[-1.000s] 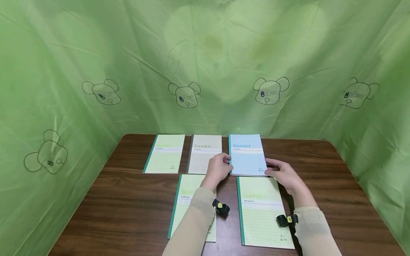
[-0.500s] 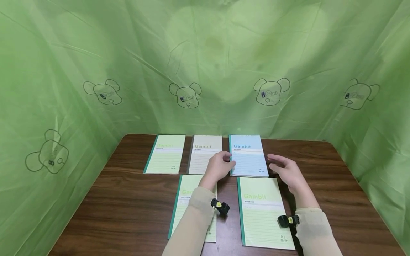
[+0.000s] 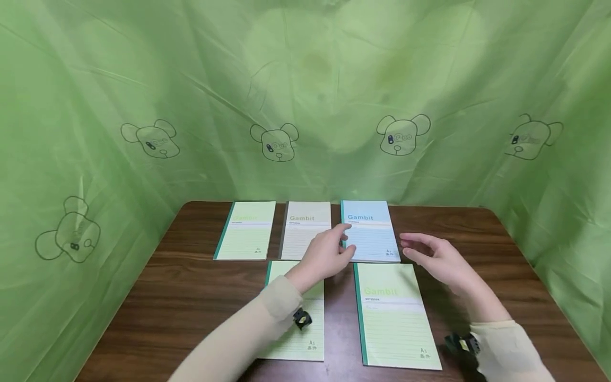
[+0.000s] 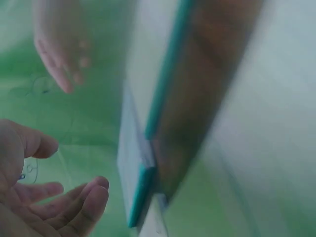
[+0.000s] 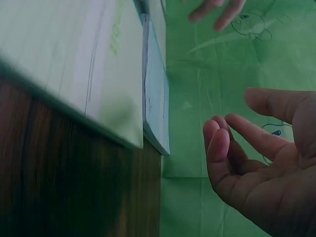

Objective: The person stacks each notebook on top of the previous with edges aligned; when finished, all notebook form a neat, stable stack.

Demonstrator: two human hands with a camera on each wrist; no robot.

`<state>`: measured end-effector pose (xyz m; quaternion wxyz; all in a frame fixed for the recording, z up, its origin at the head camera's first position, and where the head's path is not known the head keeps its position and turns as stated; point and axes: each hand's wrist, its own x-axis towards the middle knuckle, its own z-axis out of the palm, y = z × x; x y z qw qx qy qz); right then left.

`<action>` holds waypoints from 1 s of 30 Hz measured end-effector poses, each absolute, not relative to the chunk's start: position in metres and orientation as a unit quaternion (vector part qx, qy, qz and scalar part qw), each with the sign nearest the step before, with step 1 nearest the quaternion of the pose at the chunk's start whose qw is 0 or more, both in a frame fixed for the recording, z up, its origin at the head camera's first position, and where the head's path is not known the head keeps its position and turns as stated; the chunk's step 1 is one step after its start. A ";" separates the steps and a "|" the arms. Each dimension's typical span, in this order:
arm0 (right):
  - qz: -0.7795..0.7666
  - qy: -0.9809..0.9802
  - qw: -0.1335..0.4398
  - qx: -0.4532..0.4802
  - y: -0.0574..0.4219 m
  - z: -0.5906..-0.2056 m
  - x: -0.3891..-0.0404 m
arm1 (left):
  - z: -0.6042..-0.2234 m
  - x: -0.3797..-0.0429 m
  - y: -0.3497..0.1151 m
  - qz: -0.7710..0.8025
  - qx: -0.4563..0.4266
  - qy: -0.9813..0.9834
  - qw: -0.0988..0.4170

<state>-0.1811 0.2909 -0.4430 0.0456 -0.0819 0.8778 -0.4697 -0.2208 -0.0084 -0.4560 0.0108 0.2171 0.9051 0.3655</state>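
A blue notebook (image 3: pixel 369 239) lies flat in the back row, between the two hands. Over its left edge, the left hand (image 3: pixel 325 253) is raised with fingers relaxed and nothing held; it partly covers the grey notebook (image 3: pixel 305 212). Just off the blue notebook's right edge is the right hand (image 3: pixel 441 260), fingers spread loosely and also holding nothing. In the left wrist view the left hand's fingers (image 4: pixel 89 205) stand apart from the notebooks. The right wrist view has the right hand's thumb (image 5: pixel 264 101) well away from its fingers.
A pale green notebook (image 3: pixel 245 231) lies at the back left. Two larger green notebooks lie in front: one (image 3: pixel 298 339) partly under the left forearm, the other (image 3: pixel 396 318) to its right. Green curtains (image 3: pixel 305 79) surround the dark wooden table (image 3: pixel 181 302) at the back and sides.
Both hands have let go of the blue notebook's edges and lifted off. The right hand has moved right, and the left forearm has swung outward to the left. The notebooks lie nearly where they were.
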 end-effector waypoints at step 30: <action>-0.365 0.924 0.108 -0.038 0.328 -0.475 -0.120 | -0.481 -0.154 -0.018 0.435 0.154 0.874 0.150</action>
